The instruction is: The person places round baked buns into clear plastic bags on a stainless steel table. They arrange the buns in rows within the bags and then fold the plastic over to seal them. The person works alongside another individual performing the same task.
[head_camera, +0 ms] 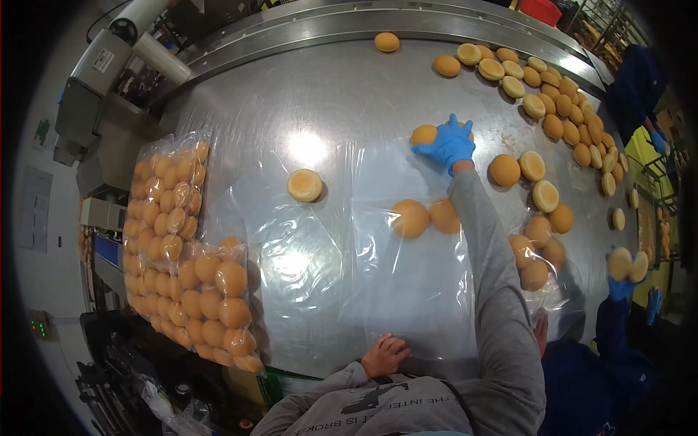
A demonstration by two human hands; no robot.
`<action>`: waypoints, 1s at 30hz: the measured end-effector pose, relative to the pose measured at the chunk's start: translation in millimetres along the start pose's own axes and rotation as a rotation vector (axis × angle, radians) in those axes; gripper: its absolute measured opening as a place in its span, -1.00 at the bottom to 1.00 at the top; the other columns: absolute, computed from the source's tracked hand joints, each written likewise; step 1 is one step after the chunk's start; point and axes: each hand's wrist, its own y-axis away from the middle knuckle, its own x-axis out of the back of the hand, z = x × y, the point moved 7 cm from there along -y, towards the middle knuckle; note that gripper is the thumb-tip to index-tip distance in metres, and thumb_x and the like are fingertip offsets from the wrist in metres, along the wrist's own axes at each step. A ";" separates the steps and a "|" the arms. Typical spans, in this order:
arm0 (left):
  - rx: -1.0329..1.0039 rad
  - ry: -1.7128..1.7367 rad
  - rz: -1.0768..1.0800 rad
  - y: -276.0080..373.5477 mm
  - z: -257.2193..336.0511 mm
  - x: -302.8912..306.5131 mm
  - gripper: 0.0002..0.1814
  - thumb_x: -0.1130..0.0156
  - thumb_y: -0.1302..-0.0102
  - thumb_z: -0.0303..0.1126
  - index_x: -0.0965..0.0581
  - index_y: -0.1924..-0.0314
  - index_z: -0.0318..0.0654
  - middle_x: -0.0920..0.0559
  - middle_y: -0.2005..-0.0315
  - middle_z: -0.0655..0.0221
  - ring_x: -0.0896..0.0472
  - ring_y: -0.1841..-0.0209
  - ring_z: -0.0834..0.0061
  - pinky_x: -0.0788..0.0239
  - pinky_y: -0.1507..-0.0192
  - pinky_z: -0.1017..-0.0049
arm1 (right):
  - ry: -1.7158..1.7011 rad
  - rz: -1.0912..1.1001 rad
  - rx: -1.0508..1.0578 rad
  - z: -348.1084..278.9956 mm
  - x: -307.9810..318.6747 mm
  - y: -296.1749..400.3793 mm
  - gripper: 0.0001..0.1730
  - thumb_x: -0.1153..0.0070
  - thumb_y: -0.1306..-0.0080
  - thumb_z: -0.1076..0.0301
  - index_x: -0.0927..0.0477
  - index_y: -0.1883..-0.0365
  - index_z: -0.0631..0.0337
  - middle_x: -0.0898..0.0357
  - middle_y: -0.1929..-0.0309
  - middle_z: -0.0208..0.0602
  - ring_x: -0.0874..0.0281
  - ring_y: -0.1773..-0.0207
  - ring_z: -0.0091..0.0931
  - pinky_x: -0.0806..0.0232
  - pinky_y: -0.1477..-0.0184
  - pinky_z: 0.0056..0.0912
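My right hand [450,143], in a blue glove, reaches over the steel table and rests on round buns; one bun [424,136] shows at its left edge, another is mostly covered by the hand. My bare left hand [386,355] lies, fingers curled, at the near edge of a clear plastic bag [403,283]. Whether it pinches the plastic is unclear. Inside the bag's far part are two buns [410,218], the right one partly behind my forearm. A single bun [304,186], pale ring upward, sits left of the bag on other clear plastic [300,261].
Filled bags of buns [218,300] are stacked at the left. Loose buns [564,103] spread over the far right. A co-worker's hand [540,332] is beside a partly filled bag [537,250]; another gloved hand [621,288] holds buns. A film-roll machine [103,60] stands far left.
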 end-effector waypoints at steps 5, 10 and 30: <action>0.015 0.013 -0.082 -6.6 0.0 6.1 -0.76 -0.25 -0.13 -0.33 -0.52 0.15 -0.02 -0.44 0.14 0.39 -0.40 -0.03 0.35 -0.14 -0.26 0.17 | -1.705 -0.064 0.280 -1.4 29.7 48.3 -0.03 -0.01 -0.04 -0.52 -0.53 -0.07 0.21 -0.15 -0.36 -0.08 -0.12 -0.36 0.01 -0.17 -0.21 0.38; 0.036 0.053 -0.046 -6.8 -1.0 7.3 -0.77 -0.25 -0.17 -0.33 -0.52 0.15 -0.09 -0.48 0.15 0.32 -0.42 -0.03 0.27 -0.13 -0.27 0.15 | -2.355 -0.415 0.868 -60.9 97.7 239.9 0.20 0.42 0.01 -0.76 -0.40 -0.13 0.20 -0.21 -0.29 0.08 -0.08 -0.39 0.04 -0.19 -0.22 0.34; -0.171 0.310 0.125 -42.9 82.7 115.3 -0.83 -0.21 -0.24 -0.36 -0.44 0.33 -0.28 -0.43 0.40 0.22 -0.42 0.27 0.18 -0.23 0.19 0.30 | 0.054 0.015 0.192 -25.5 -91.2 358.3 -0.15 -0.24 0.07 -0.34 -0.58 -0.03 0.14 -0.01 -0.44 0.00 0.17 -0.45 0.17 0.00 -0.27 0.41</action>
